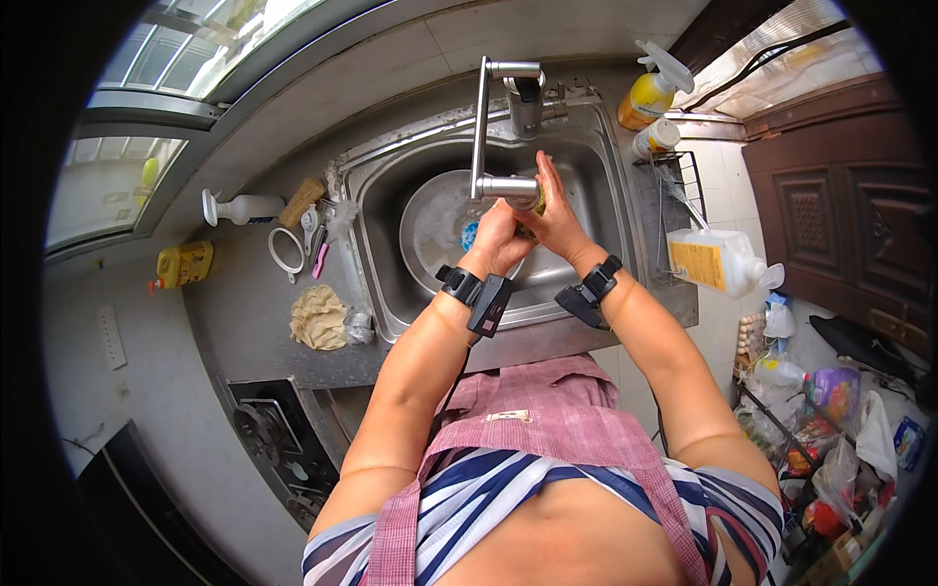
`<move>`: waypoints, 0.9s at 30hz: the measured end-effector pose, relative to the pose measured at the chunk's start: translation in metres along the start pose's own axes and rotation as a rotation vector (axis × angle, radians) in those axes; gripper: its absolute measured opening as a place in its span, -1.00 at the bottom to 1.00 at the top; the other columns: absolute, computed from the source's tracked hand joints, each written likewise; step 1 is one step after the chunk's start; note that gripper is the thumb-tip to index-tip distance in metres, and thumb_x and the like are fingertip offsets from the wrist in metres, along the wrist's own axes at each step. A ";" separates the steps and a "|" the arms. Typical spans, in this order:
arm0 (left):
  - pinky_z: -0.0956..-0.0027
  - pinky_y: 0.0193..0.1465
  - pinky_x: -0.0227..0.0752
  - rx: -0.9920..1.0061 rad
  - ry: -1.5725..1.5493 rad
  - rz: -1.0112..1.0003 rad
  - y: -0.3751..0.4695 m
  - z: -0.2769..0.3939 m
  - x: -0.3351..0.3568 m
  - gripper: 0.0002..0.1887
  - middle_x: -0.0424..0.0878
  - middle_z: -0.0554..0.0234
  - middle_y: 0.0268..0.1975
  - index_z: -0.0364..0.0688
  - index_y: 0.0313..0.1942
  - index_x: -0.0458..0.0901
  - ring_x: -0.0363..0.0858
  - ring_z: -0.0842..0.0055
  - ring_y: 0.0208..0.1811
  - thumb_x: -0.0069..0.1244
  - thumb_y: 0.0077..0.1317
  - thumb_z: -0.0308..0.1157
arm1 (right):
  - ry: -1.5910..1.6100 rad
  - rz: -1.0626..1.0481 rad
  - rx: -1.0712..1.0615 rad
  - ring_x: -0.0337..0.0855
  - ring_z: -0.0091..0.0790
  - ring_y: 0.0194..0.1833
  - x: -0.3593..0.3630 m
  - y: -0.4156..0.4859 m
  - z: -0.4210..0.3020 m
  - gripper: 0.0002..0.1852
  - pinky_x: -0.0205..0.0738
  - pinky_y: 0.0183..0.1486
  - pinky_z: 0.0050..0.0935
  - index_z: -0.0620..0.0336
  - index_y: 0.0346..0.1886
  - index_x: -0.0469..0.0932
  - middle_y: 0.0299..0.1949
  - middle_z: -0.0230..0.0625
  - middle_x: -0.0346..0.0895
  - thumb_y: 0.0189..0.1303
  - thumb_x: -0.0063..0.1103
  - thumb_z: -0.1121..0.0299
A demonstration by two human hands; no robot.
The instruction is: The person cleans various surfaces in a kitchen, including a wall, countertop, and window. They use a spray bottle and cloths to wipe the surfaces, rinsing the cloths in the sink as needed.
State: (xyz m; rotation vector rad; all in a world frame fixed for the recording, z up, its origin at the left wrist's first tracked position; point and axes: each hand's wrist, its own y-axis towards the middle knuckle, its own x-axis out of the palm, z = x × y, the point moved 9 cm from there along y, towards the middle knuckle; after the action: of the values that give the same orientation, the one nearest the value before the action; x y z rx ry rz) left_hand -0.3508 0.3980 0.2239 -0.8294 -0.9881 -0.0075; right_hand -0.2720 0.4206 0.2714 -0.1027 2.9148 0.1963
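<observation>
Both hands are together over the stainless steel sink, just under the head of the swivel faucet. A yellow-green scrubbing sponge shows between them. My left hand curls on the left of it, its fingers partly hidden by the faucet head. My right hand lies against its other side with the fingers stretched out. Below in the sink sits a round metal basin with suds, and something blue is in it, partly covered by my left hand.
Left of the sink lie a beige cloth, a brown scrubber, a white spray bottle and a yellow jug. On the right stand a yellow spray bottle, a wire rack and a clear plastic bottle. A gas stove is lower left.
</observation>
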 end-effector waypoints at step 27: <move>0.29 0.07 0.45 0.061 0.349 0.209 -0.008 0.016 -0.023 -0.67 0.57 0.29 -0.04 -0.10 -0.03 0.51 0.53 0.42 -0.03 -0.17 0.42 -0.06 | -0.089 0.184 0.003 0.55 0.00 0.01 -0.006 0.010 -0.010 -0.64 0.38 0.11 -0.30 0.31 0.01 0.52 -0.05 -0.02 0.58 0.45 -0.23 0.27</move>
State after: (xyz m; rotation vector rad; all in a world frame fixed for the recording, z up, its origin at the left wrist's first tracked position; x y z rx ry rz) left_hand -0.3791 0.3946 0.2161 -0.8380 -0.5684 0.0554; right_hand -0.2693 0.4290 0.2832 0.1704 2.8336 0.2201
